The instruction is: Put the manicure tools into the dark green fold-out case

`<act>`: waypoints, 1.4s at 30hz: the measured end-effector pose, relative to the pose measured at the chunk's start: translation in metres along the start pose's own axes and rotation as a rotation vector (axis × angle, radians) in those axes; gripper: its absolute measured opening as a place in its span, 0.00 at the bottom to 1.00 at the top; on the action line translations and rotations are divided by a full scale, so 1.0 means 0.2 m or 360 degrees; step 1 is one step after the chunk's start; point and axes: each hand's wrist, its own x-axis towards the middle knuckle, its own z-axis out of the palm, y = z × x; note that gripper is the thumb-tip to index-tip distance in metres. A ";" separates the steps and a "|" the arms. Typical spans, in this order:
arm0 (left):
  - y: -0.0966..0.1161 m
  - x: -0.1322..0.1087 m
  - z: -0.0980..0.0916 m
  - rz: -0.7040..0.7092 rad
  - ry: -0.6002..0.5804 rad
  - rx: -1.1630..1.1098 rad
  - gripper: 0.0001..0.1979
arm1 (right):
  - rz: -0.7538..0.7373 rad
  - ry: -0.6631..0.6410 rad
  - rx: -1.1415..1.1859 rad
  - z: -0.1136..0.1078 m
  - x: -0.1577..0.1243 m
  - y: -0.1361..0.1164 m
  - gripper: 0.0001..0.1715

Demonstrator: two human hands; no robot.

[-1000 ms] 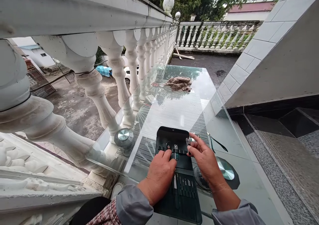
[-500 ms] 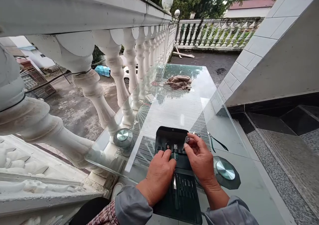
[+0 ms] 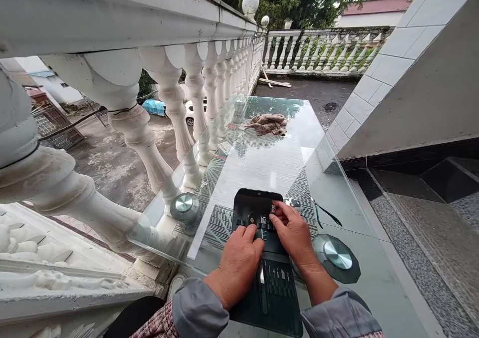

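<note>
An open black manicure case [image 3: 247,201] lies on the glass table, with slim metal tools [image 3: 279,275] tucked into its lower loops. My left hand [image 3: 239,260] rests on the case's left side with curled fingers, thumb and fingertips beside a green-handled nail clipper [image 3: 264,234] in the upper loops. Between the thumb and fingers of my right hand [image 3: 295,230] is a small shiny metal nail clipper [image 3: 273,209], close over the upper panel near the loops. Its lower part is hidden by my fingers.
Right of the case lies a slim dark-green-handled tool [image 3: 325,213]. A small whitish object [image 3: 294,203] shows behind my right hand. A crumpled brown cloth [image 3: 267,124] lies far up the glass table [image 3: 374,258]. White balusters [image 3: 145,143] line the left side; a tiled wall [image 3: 396,53] slopes at right.
My right hand has shifted left with the nail clipper, bringing it nearer the upper loops and turning it slightly. My left hand has stayed in place on the case.
</note>
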 end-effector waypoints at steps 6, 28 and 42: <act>0.00 0.00 0.00 0.0001 0.0014 -0.0016 0.03 | -0.0097 -0.0081 -0.0100 0.00 0.01 0.02 0.15; 0.01 0.00 -0.03 -0.0029 -0.0072 -0.0024 0.02 | -0.0203 0.0229 -0.0151 -0.11 0.03 0.01 0.17; 0.01 0.01 -0.04 -0.0031 -0.0117 0.0014 0.02 | 0.0025 0.0072 -0.1392 -0.43 0.04 0.40 0.26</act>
